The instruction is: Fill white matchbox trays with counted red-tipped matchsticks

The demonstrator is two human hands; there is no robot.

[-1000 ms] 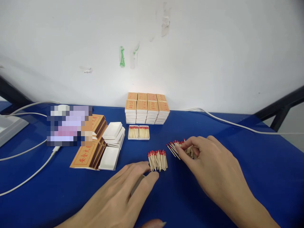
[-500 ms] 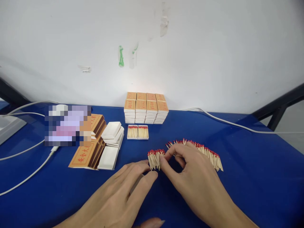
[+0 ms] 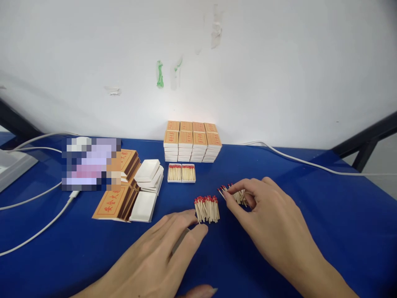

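A small bundle of red-tipped matches point(image 3: 206, 208) lies on the blue table point(image 3: 310, 198). My left hand point(image 3: 167, 252) rests flat beside it, fingers stretched out, fingertips touching the bundle's left end. My right hand point(image 3: 266, 219) lies over a larger pile of matches point(image 3: 237, 194) to the right, with thumb and fingers curled and pinched on some of them. Most of that pile is hidden under the hand.
Two open trays filled with matches point(image 3: 181, 172) sit behind the bundle. A block of stacked orange matchboxes point(image 3: 192, 141) stands by the wall. Empty white trays point(image 3: 148, 182) and orange sleeves point(image 3: 116, 198) lie at left. White cables point(image 3: 37, 225) cross the table.
My right hand moved from the small bundle back to the right onto the larger pile, covering it again. My left hand has stayed in place.
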